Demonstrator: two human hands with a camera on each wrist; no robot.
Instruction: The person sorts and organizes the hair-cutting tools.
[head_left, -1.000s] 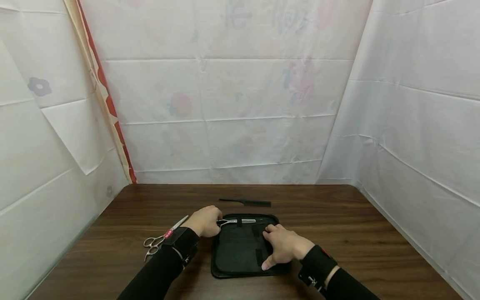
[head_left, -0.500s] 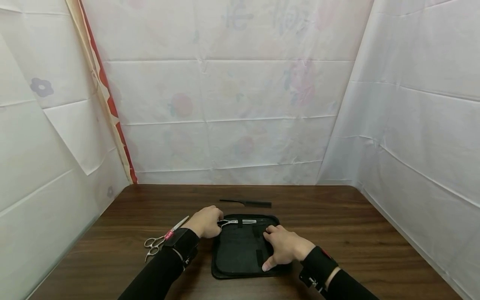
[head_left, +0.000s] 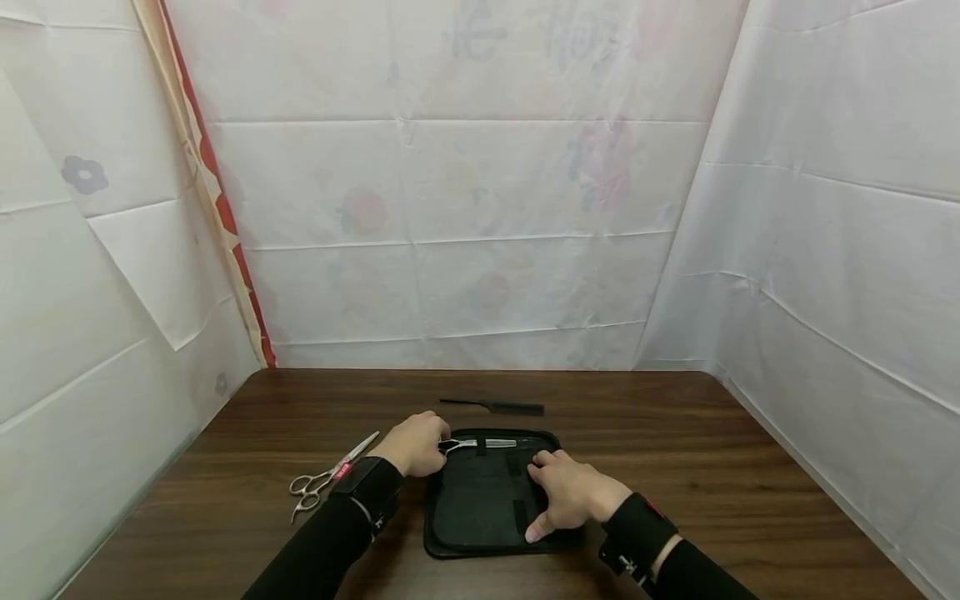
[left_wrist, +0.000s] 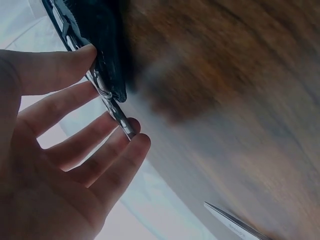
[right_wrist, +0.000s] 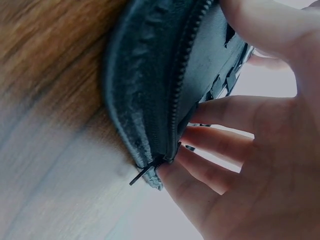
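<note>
The right hand [head_left: 567,492], spread wide, rests on the black case [head_left: 476,504] at three o'clock; at eleven, the left hand [head_left: 412,446] pinches silver scissors [head_left: 501,443], having edged rightward; they seem slightly deeper under the twelve-o'clock loop [head_left: 482,445]; beyond lies a comb [head_left: 517,408].

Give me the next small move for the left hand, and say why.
Probably ease the held scissors further right under the strap: the left hand holds their handle end, which juts past the edge of the black case, and the right hand rests on the case's other side.
</note>
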